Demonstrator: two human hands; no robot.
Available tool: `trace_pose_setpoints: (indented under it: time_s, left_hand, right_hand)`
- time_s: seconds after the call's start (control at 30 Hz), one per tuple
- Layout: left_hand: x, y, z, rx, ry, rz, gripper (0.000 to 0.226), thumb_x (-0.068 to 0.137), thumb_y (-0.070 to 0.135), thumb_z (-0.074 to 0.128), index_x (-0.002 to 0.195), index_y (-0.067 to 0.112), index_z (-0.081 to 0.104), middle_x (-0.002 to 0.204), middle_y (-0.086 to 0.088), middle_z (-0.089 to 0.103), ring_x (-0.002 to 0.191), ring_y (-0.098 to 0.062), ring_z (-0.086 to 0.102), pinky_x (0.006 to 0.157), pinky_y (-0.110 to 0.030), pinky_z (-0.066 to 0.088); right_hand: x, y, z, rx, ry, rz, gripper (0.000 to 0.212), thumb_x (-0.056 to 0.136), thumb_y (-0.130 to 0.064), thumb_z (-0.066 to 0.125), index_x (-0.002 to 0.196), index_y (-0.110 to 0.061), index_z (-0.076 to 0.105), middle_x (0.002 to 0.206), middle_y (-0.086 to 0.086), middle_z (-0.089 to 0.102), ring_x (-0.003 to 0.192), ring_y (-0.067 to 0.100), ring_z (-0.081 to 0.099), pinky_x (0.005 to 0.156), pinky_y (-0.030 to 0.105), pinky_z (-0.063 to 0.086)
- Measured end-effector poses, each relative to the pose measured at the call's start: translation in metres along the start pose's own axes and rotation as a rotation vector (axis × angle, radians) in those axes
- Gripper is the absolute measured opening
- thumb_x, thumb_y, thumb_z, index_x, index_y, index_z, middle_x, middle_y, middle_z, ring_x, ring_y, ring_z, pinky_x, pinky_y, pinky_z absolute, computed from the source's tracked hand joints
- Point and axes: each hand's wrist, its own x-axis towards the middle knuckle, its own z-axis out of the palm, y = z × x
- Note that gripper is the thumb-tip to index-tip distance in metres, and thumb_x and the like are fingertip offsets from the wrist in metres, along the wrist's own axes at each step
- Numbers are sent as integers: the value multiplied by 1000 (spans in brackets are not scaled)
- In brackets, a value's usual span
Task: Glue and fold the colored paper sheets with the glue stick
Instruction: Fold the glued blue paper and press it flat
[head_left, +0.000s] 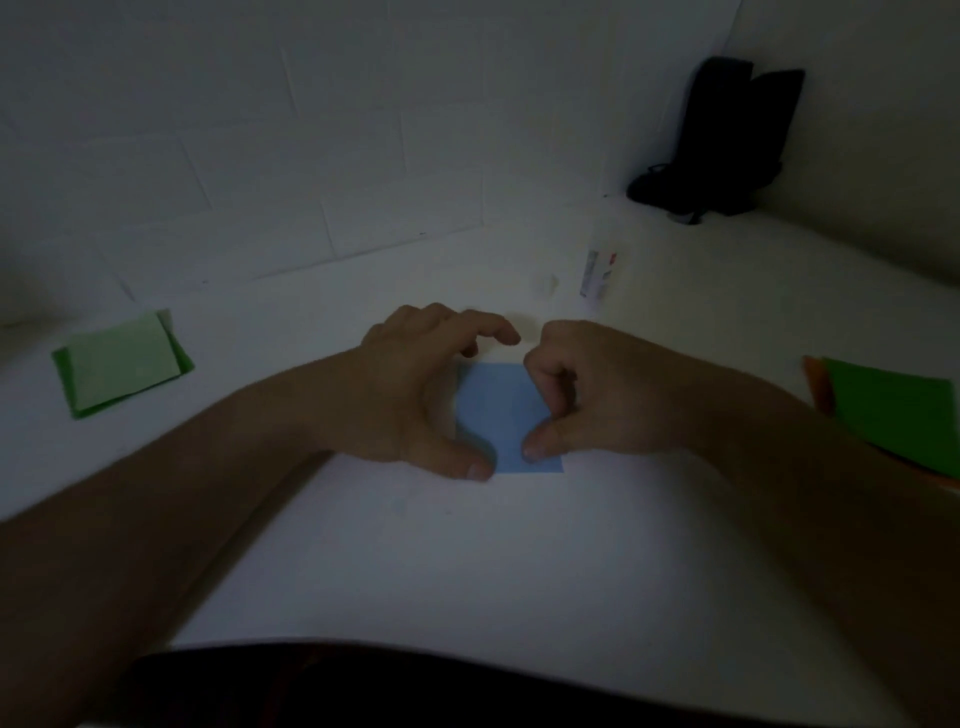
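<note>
White table (467, 561) is seen w/ blue paper sheet (501, 410) flat at its centre. Sheet's left edge is pressed by left hand (415, 384), fingers curled, thumb down; right edge is pinned by right hand (587, 395). Folded green papers (122, 361) are at left edge, green sheet stack (893, 415) at right edge. Glue stick (597, 273) is stood upright nr back edge.

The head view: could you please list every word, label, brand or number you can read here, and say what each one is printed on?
Nothing here can be read.
Glue stick: a printed label with grey and red patches, too blurred and dim to make out.
Blue paper, folded green paper, green sheets: no print visible.
Dark object in the corner: no marking visible.
</note>
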Motion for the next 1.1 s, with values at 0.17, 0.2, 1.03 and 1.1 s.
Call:
trace_pose_setpoints:
  time_s: [0.17,0.2,1.03,1.1]
  left_hand:
    - [-5,-2,-3,-141,61,56,86,55,75,77,130,62,37,125,23,45,119,5,42,92,-16,40]
    - [-2,-2,-3,-174,133,45,78,58,73,75,128,57,43,122,22,48,115,5,45,88,-15,39]
    - [15,-22,6,24,371,44,30,94,32,60,124,34,59,106,15,61,100,-8,51,88,-17,36]
    - [16,-20,8,26,364,46,29,97,29,63,125,34,59,106,16,60,101,-9,51,87,-24,38]
  right_hand:
    - [-11,-6,-10,-84,-42,19,54,55,-55,92,73,-23,52,90,-11,50,82,10,53,67,29,45]
    - [-9,-5,-11,-72,-6,28,51,57,-54,91,73,-24,53,89,-10,51,81,9,52,65,27,42]
    - [10,4,3,-142,223,284,33,94,1,48,112,-15,70,121,8,60,114,24,57,91,20,36]
    - [10,1,5,-183,241,263,31,94,0,48,111,-13,70,118,10,60,112,26,57,93,25,38]
